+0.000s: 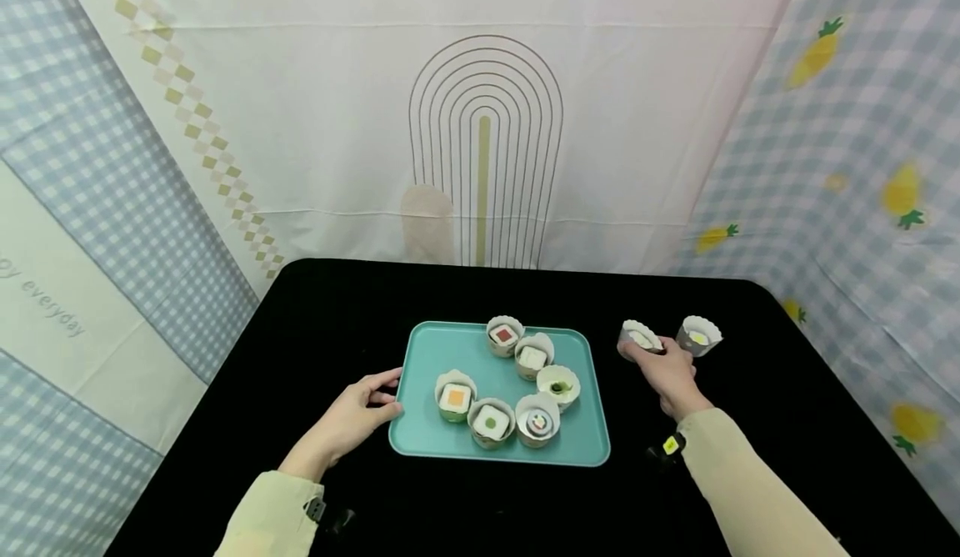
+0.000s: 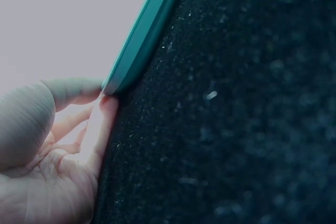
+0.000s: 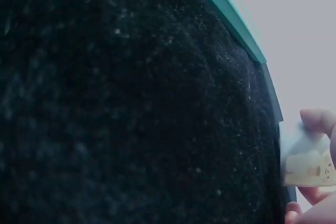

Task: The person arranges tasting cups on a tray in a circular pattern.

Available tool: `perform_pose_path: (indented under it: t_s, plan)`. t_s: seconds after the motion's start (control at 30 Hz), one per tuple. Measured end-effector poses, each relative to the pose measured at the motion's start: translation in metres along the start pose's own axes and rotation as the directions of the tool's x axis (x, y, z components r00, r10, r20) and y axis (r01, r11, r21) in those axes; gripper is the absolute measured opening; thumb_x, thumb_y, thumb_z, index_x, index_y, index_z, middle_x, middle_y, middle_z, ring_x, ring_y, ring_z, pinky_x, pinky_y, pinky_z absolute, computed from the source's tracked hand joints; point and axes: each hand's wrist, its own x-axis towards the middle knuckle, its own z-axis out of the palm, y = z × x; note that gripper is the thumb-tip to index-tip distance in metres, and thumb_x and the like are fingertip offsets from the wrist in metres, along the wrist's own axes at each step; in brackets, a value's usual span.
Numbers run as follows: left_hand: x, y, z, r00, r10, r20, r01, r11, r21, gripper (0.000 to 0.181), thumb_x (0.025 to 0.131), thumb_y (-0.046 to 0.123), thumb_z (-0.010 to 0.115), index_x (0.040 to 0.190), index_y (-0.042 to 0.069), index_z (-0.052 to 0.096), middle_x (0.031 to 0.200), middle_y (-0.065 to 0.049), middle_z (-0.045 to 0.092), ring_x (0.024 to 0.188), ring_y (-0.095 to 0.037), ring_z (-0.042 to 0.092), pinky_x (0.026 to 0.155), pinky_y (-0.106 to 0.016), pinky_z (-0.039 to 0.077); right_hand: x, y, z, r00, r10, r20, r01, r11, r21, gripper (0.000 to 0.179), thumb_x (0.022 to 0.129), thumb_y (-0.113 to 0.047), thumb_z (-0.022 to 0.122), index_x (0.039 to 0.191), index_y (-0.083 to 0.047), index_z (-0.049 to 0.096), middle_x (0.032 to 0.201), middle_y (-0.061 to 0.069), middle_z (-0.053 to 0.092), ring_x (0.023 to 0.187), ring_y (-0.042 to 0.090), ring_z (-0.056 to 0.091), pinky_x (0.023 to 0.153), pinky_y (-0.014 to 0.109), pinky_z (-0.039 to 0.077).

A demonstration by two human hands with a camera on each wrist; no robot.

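My right hand (image 1: 670, 373) grips a pale paper baking cup (image 1: 639, 336) by its side, to the right of the tray. A whitish piece sits inside that cup, and a printed bear-like face shows on its wall (image 3: 310, 169) in the right wrist view. Just beyond the fingers stands another paper cup (image 1: 697, 336) with a white and yellow piece in it. On the left, my left hand (image 1: 347, 424) touches the edge of a turquoise tray (image 1: 420, 357). Its thumb and fingertips rest at the rim (image 2: 139, 40), the fingers fairly straight.
Several filled paper cups stand on the tray, among them ones with a red-topped piece (image 1: 504, 336), an orange-topped piece (image 1: 455, 398) and a green-dotted piece (image 1: 491, 424). Beneath lies a black-covered table (image 1: 337, 307). Patterned curtains (image 1: 337, 82) hang behind and at both sides.
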Motion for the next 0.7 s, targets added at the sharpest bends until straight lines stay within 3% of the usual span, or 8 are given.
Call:
perform_pose_path:
  t_s: [0.2, 0.4, 0.57, 0.7]
  plan:
    - [-0.001, 0.001, -0.001, 1.000, -0.003, -0.004, 0.003, 1.000, -0.006, 0.056, 0.091, 0.018, 0.070, 0.143, 0.025, 0.050, 0.131, 0.001, 0.050, 0.104, -0.016, 0.055, 0.085, -0.041, 0.048, 0.000, -0.004, 0.000, 1.000, 0.014, -0.010, -0.013, 0.995, 0.100, 0.090, 0.089, -0.058, 0.059, 0.146, 0.005, 0.031, 0.143, 0.027, 0.034, 0.125, 0.038, 0.040, 0.100, 0.051, 0.037]
    - [0.000, 0.000, -0.001, 1.000, -0.004, 0.003, 0.004, 1.000, -0.003, 0.056, 0.091, 0.019, 0.070, 0.143, 0.025, 0.050, 0.130, 0.001, 0.051, 0.104, -0.016, 0.055, 0.086, -0.042, 0.047, -0.006, -0.016, -0.003, 1.000, 0.010, -0.026, -0.006, 0.991, 0.135, 0.089, 0.088, -0.063, 0.057, 0.144, 0.003, 0.037, 0.143, 0.024, 0.036, 0.124, 0.035, 0.040, 0.100, 0.050, 0.036]
    - [-0.001, 0.000, -0.002, 1.000, 0.003, 0.008, -0.003, 1.000, -0.009, 0.056, 0.091, 0.018, 0.069, 0.143, 0.025, 0.049, 0.130, 0.000, 0.051, 0.104, -0.016, 0.055, 0.086, -0.042, 0.047, -0.019, -0.047, 0.001, 0.998, -0.050, 0.038, 0.044, 0.990, 0.132, 0.085, 0.086, -0.063, 0.060, 0.142, -0.002, 0.041, 0.139, 0.021, 0.040, 0.121, 0.036, 0.044, 0.098, 0.051, 0.038]
    - [-0.001, 0.000, -0.001, 1.000, 0.006, 0.008, -0.006, 1.000, -0.012, 0.056, 0.091, 0.017, 0.069, 0.143, 0.024, 0.049, 0.131, 0.000, 0.050, 0.105, -0.017, 0.055, 0.086, -0.041, 0.047, -0.032, -0.080, 0.022, 0.988, -0.132, 0.076, 0.124, 0.986, 0.107, 0.075, 0.085, -0.058, 0.066, 0.134, -0.004, 0.050, 0.129, 0.019, 0.051, 0.112, 0.033, 0.052, 0.092, 0.048, 0.044]
